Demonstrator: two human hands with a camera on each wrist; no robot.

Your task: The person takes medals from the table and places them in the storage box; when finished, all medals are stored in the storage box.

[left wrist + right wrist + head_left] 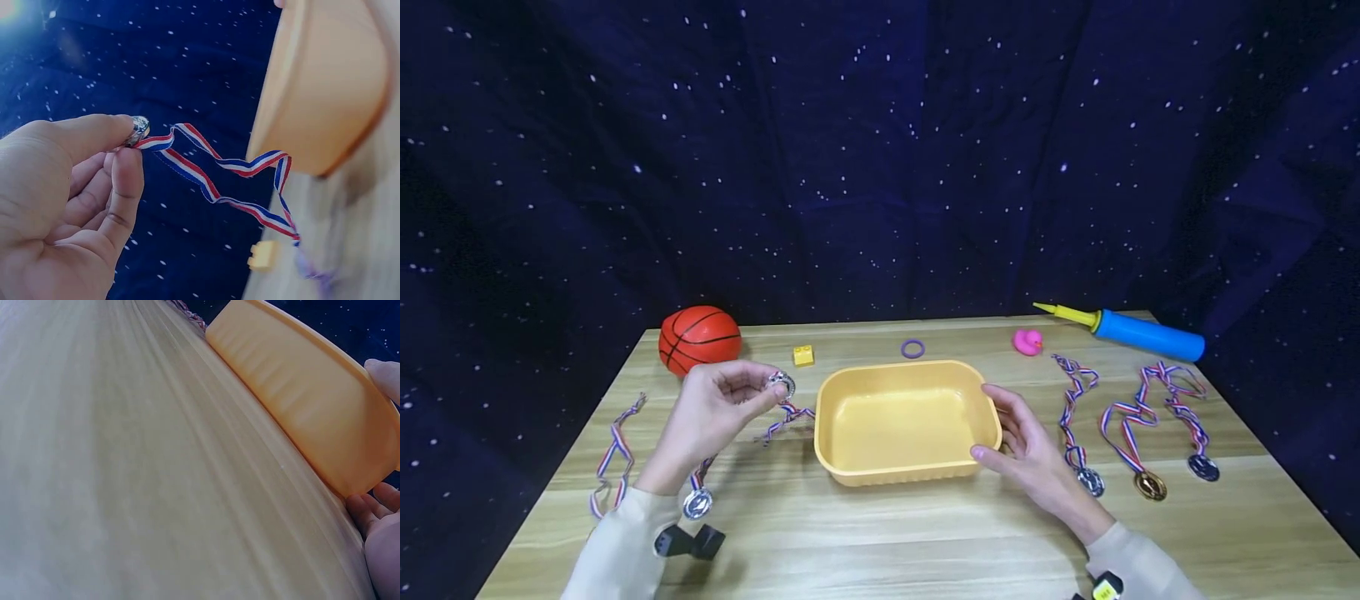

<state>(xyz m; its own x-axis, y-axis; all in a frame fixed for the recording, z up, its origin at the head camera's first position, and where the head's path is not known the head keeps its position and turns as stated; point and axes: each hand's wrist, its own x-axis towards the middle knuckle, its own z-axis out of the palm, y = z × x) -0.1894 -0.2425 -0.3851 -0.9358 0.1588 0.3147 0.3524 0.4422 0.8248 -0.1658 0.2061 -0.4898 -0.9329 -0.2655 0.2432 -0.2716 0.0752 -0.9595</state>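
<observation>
My left hand (718, 417) pinches a silver medal (784, 384) between thumb and fingertips, raised above the table left of a yellow plastic basin (895, 478). The medal's striped ribbon (250, 165) trails from it towards the tabletop in the left wrist view. My right hand (1030, 458) holds the basin's right end, thumb at the rim and fingers along the outer wall. The basin stands upright on the table with nothing inside it. Another silver medal (697, 502) lies below the left wrist, its ribbon partly hidden by the arm.
A red basketball (700, 337), yellow block (803, 356), purple ring (913, 348), pink duck (1027, 342) and blue pump (1150, 335) line the table's back. On the right lie a silver medal (1091, 482), gold medal (1150, 485) and dark medal (1203, 467). A ribbon (617, 454) lies far left.
</observation>
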